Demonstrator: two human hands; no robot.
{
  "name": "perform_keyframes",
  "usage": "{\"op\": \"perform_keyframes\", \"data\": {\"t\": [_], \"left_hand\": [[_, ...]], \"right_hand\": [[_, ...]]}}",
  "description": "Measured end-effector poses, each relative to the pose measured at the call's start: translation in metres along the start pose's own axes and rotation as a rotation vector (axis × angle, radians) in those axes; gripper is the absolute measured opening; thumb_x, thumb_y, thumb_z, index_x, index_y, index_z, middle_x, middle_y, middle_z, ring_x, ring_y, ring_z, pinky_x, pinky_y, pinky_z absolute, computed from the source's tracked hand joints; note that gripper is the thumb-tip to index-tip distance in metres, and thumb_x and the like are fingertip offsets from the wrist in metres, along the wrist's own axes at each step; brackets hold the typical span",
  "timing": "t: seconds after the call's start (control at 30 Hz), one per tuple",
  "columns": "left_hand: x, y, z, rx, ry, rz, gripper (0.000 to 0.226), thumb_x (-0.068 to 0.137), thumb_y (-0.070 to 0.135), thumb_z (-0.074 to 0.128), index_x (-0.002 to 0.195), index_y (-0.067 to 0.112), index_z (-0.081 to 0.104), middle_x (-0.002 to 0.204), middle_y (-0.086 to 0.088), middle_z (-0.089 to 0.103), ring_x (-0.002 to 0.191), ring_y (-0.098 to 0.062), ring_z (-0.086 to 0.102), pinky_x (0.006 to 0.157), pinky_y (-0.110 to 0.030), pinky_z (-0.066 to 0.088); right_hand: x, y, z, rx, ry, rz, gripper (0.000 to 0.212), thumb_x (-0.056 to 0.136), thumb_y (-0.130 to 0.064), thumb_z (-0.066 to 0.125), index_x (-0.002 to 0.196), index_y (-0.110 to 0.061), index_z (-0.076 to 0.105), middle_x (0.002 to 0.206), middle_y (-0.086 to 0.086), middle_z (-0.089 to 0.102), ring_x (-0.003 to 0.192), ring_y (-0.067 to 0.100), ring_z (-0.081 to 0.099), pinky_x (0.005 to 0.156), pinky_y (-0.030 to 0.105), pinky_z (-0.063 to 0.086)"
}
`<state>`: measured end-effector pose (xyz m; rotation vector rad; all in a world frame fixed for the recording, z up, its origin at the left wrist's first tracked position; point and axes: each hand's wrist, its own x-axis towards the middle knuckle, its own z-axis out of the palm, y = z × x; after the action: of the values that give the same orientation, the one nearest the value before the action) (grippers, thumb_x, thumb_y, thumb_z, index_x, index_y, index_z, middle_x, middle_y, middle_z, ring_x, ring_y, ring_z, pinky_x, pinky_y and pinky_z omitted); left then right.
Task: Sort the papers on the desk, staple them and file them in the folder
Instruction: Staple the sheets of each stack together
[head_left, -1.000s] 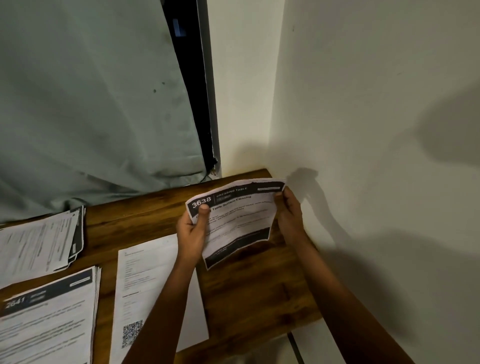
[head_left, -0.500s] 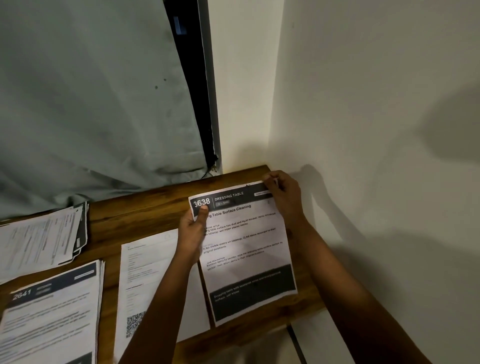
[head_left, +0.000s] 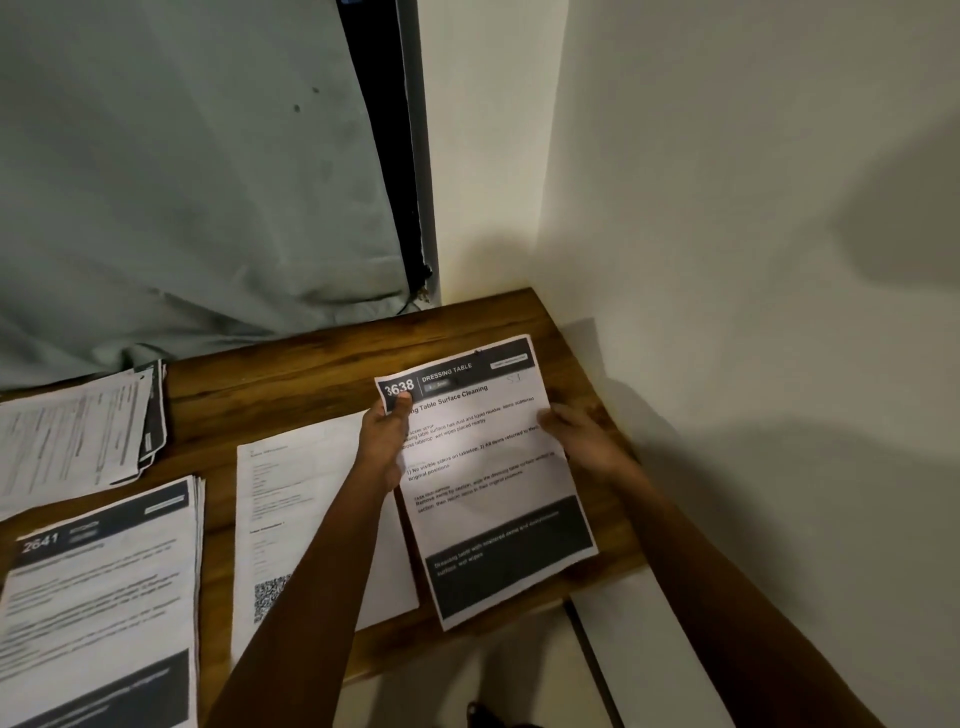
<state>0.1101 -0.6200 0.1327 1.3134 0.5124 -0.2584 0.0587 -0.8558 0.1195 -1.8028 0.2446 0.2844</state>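
A printed sheet headed "3638 Dressing Table" (head_left: 488, 483) lies flat over the right end of the wooden desk (head_left: 291, 374), its lower edge hanging past the desk's front. My left hand (head_left: 384, 441) pinches its top left corner, thumb on the number. My right hand (head_left: 582, 441) holds the sheet's right edge at mid height. Left of it lies a white sheet with a QR code (head_left: 296, 514). A stack headed "2641" (head_left: 98, 603) sits at the front left, and another fanned stack (head_left: 78, 431) lies behind it. No stapler or folder is in view.
A grey-green curtain (head_left: 182, 182) hangs behind the desk, touching its back edge. A dark window frame (head_left: 400, 156) runs down beside it. A white wall (head_left: 727, 260) closes off the desk's right side. Pale floor shows below the desk's front edge.
The 3638 sheet went from curled and raised to flat on the desk. My right hand slid from its top right corner down to the right edge.
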Motion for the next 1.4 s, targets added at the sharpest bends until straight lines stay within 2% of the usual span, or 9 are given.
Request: {"op": "perform_keyframes", "data": {"t": [0.13,0.23,0.3,0.47,0.63,0.83,1.07,1.27,1.4], "left_hand": [[0.008,-0.010,0.001,0.093,0.009,-0.026,0.031,0.097,0.028,0.053,0.121,0.009,0.052,0.108,-0.014,0.066,0.085,-0.028,0.068,0.073,-0.042,0.056],[0.009,-0.026,0.000,0.298,-0.011,0.007,0.035,0.096,0.038,0.052,0.120,0.013,0.054,0.107,-0.009,0.068,0.085,-0.026,0.069,0.068,-0.037,0.057],[0.002,-0.040,-0.003,0.406,-0.045,0.045,0.029,0.096,0.037,0.052,0.115,0.017,0.052,0.114,-0.003,0.064,0.093,-0.024,0.065,0.076,-0.039,0.055],[-0.027,-0.080,-0.018,0.581,-0.194,0.006,0.030,0.098,0.019,0.050,0.127,0.011,0.052,0.127,-0.011,0.059,0.114,-0.031,0.059,0.090,-0.042,0.050],[-0.048,-0.105,-0.035,0.774,-0.149,-0.049,0.031,0.089,0.013,0.065,0.118,0.008,0.055,0.121,-0.012,0.062,0.108,-0.027,0.061,0.091,-0.038,0.051],[-0.062,-0.121,-0.037,0.739,0.000,0.068,0.025,0.085,0.008,0.069,0.107,0.004,0.056,0.113,-0.013,0.065,0.098,-0.026,0.064,0.086,-0.033,0.053],[-0.064,-0.133,-0.036,0.654,0.042,0.104,0.031,0.084,0.008,0.069,0.111,0.004,0.055,0.115,-0.015,0.065,0.101,-0.028,0.065,0.087,-0.043,0.055],[-0.080,-0.145,-0.036,0.714,-0.021,0.216,0.053,0.085,0.017,0.070,0.132,0.010,0.046,0.133,-0.010,0.055,0.119,-0.029,0.055,0.101,-0.045,0.045],[-0.088,-0.155,-0.045,0.828,-0.131,0.240,0.071,0.088,0.017,0.066,0.148,0.016,0.027,0.155,-0.006,0.024,0.139,-0.026,0.032,0.112,-0.044,0.032]], "right_hand": [[-0.001,0.046,0.008,-0.121,0.097,0.061,0.026,0.099,-0.022,0.045,0.110,-0.003,0.058,0.113,0.015,0.062,0.104,0.030,0.061,0.090,0.039,0.051],[0.005,0.057,0.013,-0.182,0.259,0.113,0.025,0.099,-0.022,0.046,0.105,-0.003,0.059,0.108,0.016,0.062,0.098,0.027,0.060,0.085,0.033,0.048],[0.010,0.062,0.014,-0.224,0.311,0.119,0.025,0.099,-0.022,0.046,0.104,-0.002,0.060,0.108,0.017,0.062,0.100,0.030,0.060,0.086,0.035,0.048],[0.019,0.069,0.015,-0.284,0.366,0.150,0.025,0.099,-0.019,0.045,0.109,-0.001,0.059,0.115,0.016,0.062,0.105,0.029,0.059,0.087,0.031,0.046],[0.024,0.075,0.014,-0.303,0.369,0.195,0.025,0.099,-0.021,0.046,0.108,-0.001,0.059,0.114,0.016,0.062,0.104,0.027,0.060,0.084,0.029,0.045],[0.009,0.065,0.009,-0.117,0.317,0.215,0.026,0.096,-0.028,0.053,0.112,-0.009,0.056,0.112,0.010,0.060,0.100,0.024,0.059,0.085,0.036,0.049],[-0.045,0.091,0.000,-0.214,0.213,0.309,0.022,0.091,-0.007,0.057,0.113,-0.004,0.058,0.113,0.013,0.061,0.107,0.029,0.058,0.086,0.034,0.050],[-0.065,0.110,0.010,-0.106,0.443,0.294,0.024,0.087,-0.002,0.062,0.111,-0.004,0.063,0.111,0.014,0.064,0.097,0.029,0.064,0.083,0.039,0.056],[-0.073,0.123,0.020,-0.069,0.599,0.246,0.020,0.084,-0.003,0.067,0.104,-0.005,0.066,0.104,0.013,0.067,0.087,0.021,0.064,0.069,0.025,0.054]]}}
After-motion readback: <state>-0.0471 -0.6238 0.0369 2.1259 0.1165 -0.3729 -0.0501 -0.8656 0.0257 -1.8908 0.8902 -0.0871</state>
